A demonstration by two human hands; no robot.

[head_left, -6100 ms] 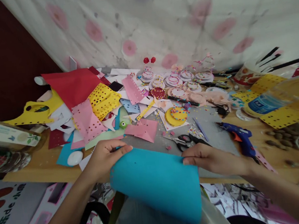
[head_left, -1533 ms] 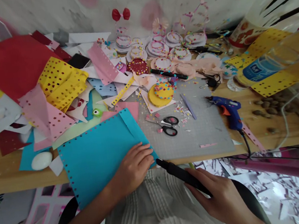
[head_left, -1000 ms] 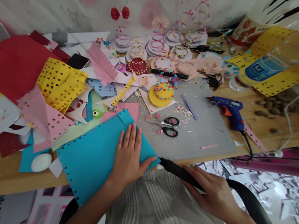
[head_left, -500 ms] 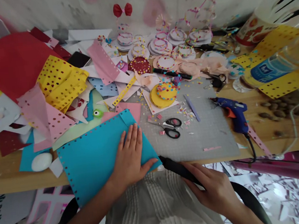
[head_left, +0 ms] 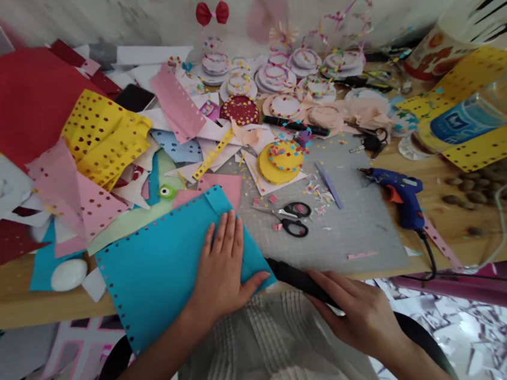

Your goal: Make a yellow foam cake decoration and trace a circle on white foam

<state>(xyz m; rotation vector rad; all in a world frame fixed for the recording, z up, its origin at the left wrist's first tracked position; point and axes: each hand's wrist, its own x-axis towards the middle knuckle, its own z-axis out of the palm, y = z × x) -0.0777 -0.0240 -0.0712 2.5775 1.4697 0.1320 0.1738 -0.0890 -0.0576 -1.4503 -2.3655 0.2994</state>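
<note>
Flat on a blue foam sheet [head_left: 153,267] lies my left hand [head_left: 222,260], fingers stretched and thumb near the sheet's right corner. Small holes run along the sheet's left and far edges, and a narrow strip at its far right is folded or overlaid. My right hand [head_left: 356,306] is wrapped round a black hole punch [head_left: 301,278], whose tip meets the sheet's right edge close to the corner. How far its jaws are closed is hidden. Scissors [head_left: 290,216] with black handles rest just beyond, on a grey cutting mat [head_left: 357,227].
A blue glue gun [head_left: 401,189] with its cord lies at the right, near a tilted clear bottle [head_left: 463,113]. Punched yellow [head_left: 103,139] and pink sheets pile up at the left. Small decorated paper hats [head_left: 275,79] line the wall. A white oval object [head_left: 69,274] sits front left.
The punch's tip has shifted slightly along the sheet's right edge, away from the corner. My left hand keeps its place on the sheet. The whole view has moved a little.
</note>
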